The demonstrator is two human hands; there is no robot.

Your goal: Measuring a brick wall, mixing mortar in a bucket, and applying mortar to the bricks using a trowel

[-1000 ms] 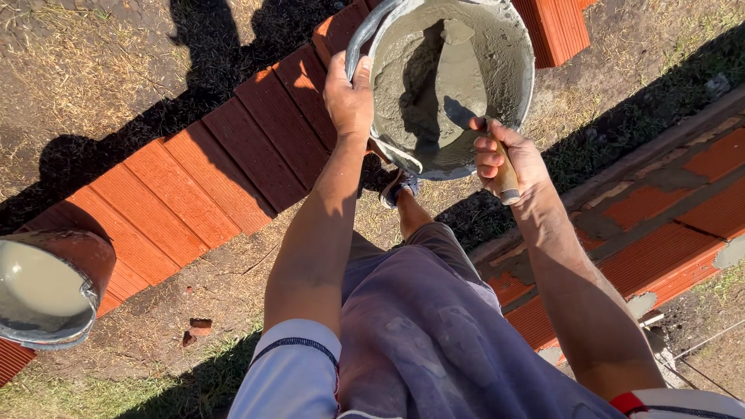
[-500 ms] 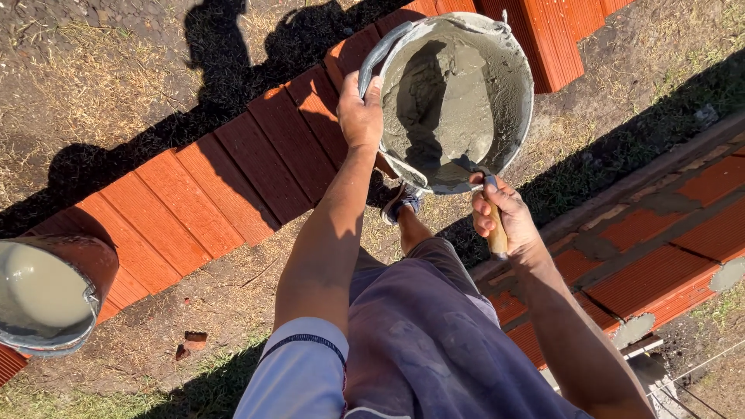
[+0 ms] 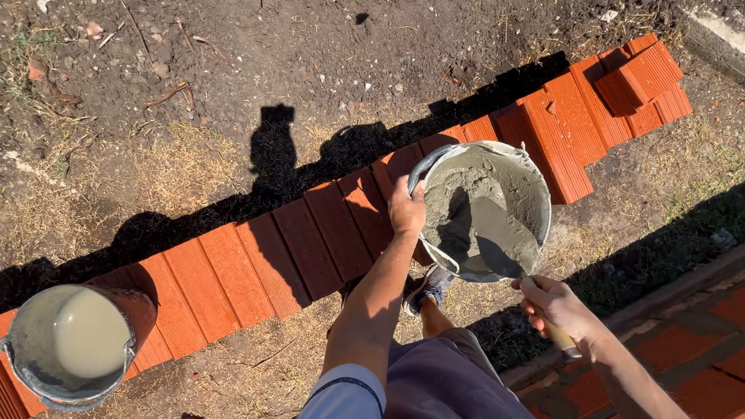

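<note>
1. While the row of red ridged bricks runs in a long diagonal band from lower left to upper right across the bare soil, the work sits just on its near side, close to the person's knees.

2. Held up over that row, the mortar bucket is tilted so its mouth faces the camera. It holds wet grey mortar, heaped toward the left wall and smeared thin over the right.

3. At the lower left, well apart from both hands, a second bucket stands against the brick row, filled with a pale, creamy liquid.

4. Gripping the near rim of the mortar bucket, the left hand is closed on the edge, thumb outside and fingers curled over it. It is the hand nearer the bricks.

5. Below and to the right of the bucket, the right hand is wrapped tight round the wooden handle of a trowel.

6. Lying up and left from that hand, the trowel's long axis runs from the handle at lower right into the bucket, its blade flat against the mortar and coated in it.
</note>
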